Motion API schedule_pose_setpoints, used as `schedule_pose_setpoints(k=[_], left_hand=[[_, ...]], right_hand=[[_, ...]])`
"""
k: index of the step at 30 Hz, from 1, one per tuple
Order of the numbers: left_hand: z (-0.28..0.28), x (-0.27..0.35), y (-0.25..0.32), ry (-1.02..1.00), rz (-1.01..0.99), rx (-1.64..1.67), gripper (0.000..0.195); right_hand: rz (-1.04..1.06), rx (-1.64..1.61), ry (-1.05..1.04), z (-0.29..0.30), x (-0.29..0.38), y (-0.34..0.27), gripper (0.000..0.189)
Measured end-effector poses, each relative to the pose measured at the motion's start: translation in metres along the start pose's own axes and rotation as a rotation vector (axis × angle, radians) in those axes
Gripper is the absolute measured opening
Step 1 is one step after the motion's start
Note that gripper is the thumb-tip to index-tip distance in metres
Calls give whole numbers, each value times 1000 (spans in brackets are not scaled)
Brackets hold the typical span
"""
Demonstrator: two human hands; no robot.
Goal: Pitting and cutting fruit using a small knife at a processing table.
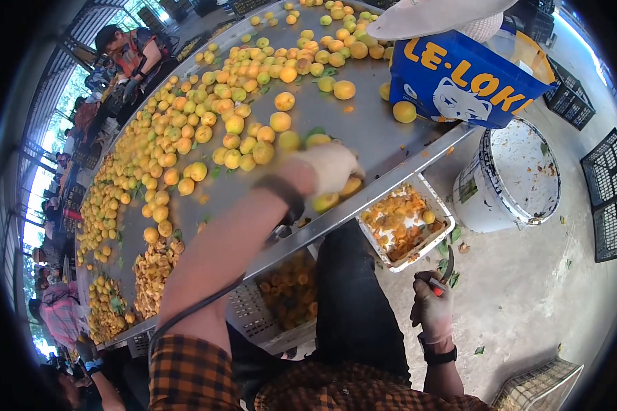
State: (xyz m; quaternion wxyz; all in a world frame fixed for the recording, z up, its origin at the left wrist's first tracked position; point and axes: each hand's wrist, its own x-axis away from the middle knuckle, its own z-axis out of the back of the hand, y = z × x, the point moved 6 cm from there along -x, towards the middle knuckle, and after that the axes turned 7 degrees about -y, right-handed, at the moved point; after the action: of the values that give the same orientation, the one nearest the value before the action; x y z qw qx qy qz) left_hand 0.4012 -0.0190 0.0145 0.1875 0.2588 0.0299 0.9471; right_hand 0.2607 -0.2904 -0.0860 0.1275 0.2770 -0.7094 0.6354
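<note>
My left hand [334,167], in a pale glove, reaches over the front edge of the metal sorting table [375,110]. It is blurred by motion and its fingers curl downward. Close under the fingers lie a couple of yellow apricots [325,202]; whether they are gripped is unclear. Low on the right, my right hand [434,313] wears a glove with dark fingertips and is closed around a small curved knife [449,264] with a red part at its handle. The blade points up, towards a white plastic tray [446,228] holding apricot scraps and a small whole fruit.
Many apricots [180,123] cover the table, with a heap of opened pieces [154,272] at left. A blue printed bag [457,82] rests on the right corner. A white bucket [473,190], black crates [604,195] and a fruit-filled crate [247,305] stand below. Other people [139,56] sit along the left.
</note>
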Motion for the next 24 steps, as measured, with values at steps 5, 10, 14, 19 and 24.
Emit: schedule_pose_setpoints(k=[5,10,14,19,24], left_hand=[[-31,94,-46,143,236,190,48],[-24,193,-8,555,348,945,54],[-35,239,48,770,266,974,56],[-56,282,84,983,197,640,66],[-114,316,75,1198,49,1555,57]], right_hand=[[79,33,-158,-36,1,-35,17],[232,40,-364,-95,25,-86,20],[288,101,-560,-171,54,-102,29],[12,33,-872,-236,78,-70,27],[-76,-243,-1152,-257,108,-59,26]])
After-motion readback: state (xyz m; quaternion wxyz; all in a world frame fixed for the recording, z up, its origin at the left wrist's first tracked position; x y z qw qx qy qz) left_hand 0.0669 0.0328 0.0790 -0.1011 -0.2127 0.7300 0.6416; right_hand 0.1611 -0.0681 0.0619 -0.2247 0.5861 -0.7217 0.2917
